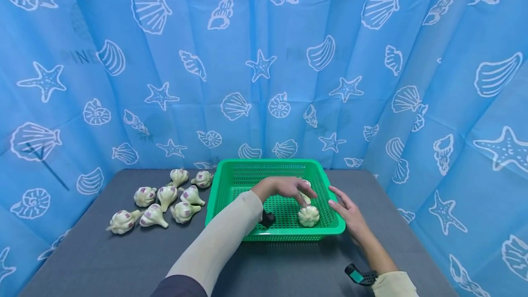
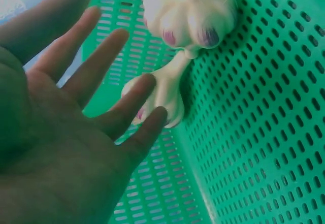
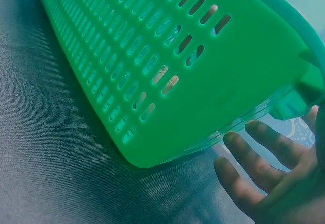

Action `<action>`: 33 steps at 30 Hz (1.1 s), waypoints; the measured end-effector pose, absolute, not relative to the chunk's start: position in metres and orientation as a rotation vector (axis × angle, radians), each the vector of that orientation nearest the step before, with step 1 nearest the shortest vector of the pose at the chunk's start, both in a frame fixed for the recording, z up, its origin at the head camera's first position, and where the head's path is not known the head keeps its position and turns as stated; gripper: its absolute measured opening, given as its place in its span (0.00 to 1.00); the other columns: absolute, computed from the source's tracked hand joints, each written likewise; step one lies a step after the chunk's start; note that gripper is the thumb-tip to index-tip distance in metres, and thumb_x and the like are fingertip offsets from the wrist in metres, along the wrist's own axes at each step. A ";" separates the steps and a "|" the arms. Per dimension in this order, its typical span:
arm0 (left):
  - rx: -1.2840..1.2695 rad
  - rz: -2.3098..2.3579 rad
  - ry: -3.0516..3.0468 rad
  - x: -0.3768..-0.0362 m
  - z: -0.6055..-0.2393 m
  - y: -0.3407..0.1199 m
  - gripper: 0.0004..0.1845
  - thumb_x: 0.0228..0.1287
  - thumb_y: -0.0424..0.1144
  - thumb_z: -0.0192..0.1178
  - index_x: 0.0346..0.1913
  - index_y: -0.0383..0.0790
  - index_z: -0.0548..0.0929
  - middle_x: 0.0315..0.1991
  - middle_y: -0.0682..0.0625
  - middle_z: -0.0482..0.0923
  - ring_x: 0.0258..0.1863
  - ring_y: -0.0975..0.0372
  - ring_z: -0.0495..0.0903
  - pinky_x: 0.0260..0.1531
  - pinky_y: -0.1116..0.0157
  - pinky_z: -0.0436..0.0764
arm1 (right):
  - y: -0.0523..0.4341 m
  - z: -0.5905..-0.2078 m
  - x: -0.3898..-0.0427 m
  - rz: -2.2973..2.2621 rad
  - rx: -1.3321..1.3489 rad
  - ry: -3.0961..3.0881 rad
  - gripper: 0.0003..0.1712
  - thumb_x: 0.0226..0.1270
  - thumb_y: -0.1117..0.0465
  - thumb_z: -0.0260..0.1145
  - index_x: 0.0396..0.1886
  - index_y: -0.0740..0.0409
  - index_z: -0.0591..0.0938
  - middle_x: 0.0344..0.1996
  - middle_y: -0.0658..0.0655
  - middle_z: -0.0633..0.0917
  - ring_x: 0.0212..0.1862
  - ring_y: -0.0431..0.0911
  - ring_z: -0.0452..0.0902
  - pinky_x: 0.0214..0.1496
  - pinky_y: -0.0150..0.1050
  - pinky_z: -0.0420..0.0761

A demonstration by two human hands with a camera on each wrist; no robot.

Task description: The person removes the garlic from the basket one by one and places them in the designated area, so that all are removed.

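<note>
My left hand [image 1: 288,188] is inside the green plastic basket [image 1: 284,231], fingers apart and nothing in its grasp. Just below its fingertips lies a garlic bulb [image 1: 308,216]. A second garlic bulb [image 1: 306,196], partly hidden by that hand, is behind the first. The left wrist view has both: one garlic bulb [image 2: 190,13] at the top and the other garlic bulb [image 2: 170,89] beyond the spread fingers. At the basket's right rim is my right hand [image 1: 350,214], fingers extended along the outside. Contact with the rim cannot be made out.
Several garlic bulbs [image 1: 167,196] with purple patches lie left of the basket on the grey tabletop [image 1: 111,260]. A blue curtain [image 1: 255,58] with white shell prints hangs behind and at both sides. A black wrist strap [image 1: 360,275] is on the right wrist.
</note>
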State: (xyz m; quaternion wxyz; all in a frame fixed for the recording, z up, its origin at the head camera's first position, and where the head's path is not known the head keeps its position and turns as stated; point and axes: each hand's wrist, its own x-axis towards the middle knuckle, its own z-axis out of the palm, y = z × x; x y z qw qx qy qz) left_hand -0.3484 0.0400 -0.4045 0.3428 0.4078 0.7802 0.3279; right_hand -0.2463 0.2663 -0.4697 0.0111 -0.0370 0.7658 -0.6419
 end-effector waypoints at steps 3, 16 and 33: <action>1.062 0.785 2.004 -0.349 -0.405 0.041 0.26 0.66 0.35 0.60 0.67 0.43 0.74 0.64 0.54 0.72 0.67 0.57 0.66 0.60 0.63 0.70 | 0.266 -0.470 -0.246 -2.002 -0.122 2.384 0.33 0.77 0.53 0.54 0.77 0.53 0.57 0.72 0.68 0.59 0.67 0.58 0.64 0.49 0.33 0.78; 0.918 0.607 1.945 -0.344 -0.403 0.045 0.25 0.65 0.36 0.64 0.65 0.43 0.77 0.53 0.55 0.80 0.57 0.63 0.75 0.61 0.54 0.69 | 0.265 -0.467 -0.247 -1.983 -0.073 2.383 0.35 0.77 0.52 0.55 0.77 0.53 0.56 0.73 0.67 0.58 0.68 0.59 0.62 0.49 0.33 0.78; 0.668 0.613 1.896 -0.337 -0.400 0.047 0.19 0.64 0.33 0.64 0.57 0.46 0.81 0.52 0.52 0.77 0.48 0.55 0.80 0.52 0.44 0.75 | 0.266 -0.465 -0.247 -1.944 -0.078 2.414 0.35 0.76 0.51 0.55 0.77 0.53 0.56 0.72 0.68 0.59 0.70 0.59 0.60 0.54 0.37 0.76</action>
